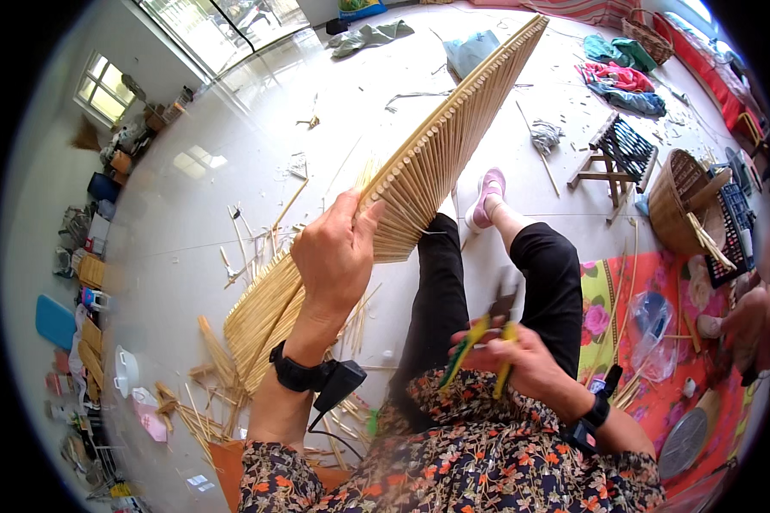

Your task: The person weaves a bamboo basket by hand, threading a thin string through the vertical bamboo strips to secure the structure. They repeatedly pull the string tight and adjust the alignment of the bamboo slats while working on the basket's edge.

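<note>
My left hand (335, 256) is closed around the edge of a mat of straw-coloured stalks (445, 141), raised and tilted up to the far right. Cut stalk ends line its long rim. The mat's lower part folds down behind my left forearm toward the floor. Over my lap, my right hand (529, 363) grips a pair of pliers (464, 355) with green and yellow handles. Their dark jaws point away from me, blurred, so I cannot tell whether they are parted. The pliers are apart from the mat.
Loose stalks and offcuts (198, 419) litter the tiled floor at left. To the right stand a folding stool (612, 158) and a wicker basket (672, 205). A red floral cloth (603, 278) carries a clear plastic bag (654, 346). Another person's hand (749, 329) shows at far right.
</note>
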Demonstrator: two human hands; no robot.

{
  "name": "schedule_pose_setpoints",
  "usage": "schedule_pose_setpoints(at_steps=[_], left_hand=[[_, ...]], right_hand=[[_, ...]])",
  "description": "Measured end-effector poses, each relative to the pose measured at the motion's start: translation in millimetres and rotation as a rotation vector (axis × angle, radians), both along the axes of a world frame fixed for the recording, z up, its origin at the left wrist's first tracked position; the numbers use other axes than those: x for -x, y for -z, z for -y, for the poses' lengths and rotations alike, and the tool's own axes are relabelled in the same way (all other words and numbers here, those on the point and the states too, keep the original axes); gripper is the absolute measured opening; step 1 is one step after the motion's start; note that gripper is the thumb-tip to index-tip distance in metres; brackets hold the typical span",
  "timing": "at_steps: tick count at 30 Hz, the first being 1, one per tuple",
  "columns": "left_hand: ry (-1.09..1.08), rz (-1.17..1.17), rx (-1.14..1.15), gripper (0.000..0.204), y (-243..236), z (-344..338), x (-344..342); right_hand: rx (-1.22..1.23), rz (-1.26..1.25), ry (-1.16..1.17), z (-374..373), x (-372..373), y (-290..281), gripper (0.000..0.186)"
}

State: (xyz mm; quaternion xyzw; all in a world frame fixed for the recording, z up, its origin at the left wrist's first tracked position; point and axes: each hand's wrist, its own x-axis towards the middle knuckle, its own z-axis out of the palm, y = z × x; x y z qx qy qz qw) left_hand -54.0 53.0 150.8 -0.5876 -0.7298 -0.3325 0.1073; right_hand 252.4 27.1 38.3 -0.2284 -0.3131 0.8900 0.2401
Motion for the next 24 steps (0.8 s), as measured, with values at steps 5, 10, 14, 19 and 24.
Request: schedule_pose_setpoints(at_steps=[5, 10, 14, 19, 24], left_hand=[[0.085, 0.0, 0.01, 0.031, -4.8, 5.9, -14.4], [0.139, -0.028, 0.014, 0.031, -3.0, 4.3, -29.0], [0.166, -0.081, -0.012, 0.032, -1.9, -0.3, -38.9], [0.151, -0.057, 0.076, 0.034, -6.7, -1.3, -52.3], [0.198, -0.099, 0.06, 0.034, -8.4, -6.7, -59.6]], right_hand=[[0.064, 0.027, 0.565, -49.7, -90.0, 28.3, 0.04], [0.325, 0.496, 0.603, -123.0, -220.9, 165.3, 0.034], [0.113, 1.116, 0.385, -94.3, -295.5, 323.7, 0.02], [-0.025, 1.756, 0.328, -6.0, -314.8, 459.7, 0.034], [-0.213, 1.71, 0.252, 8.6, -317.4, 423.9, 0.031]])
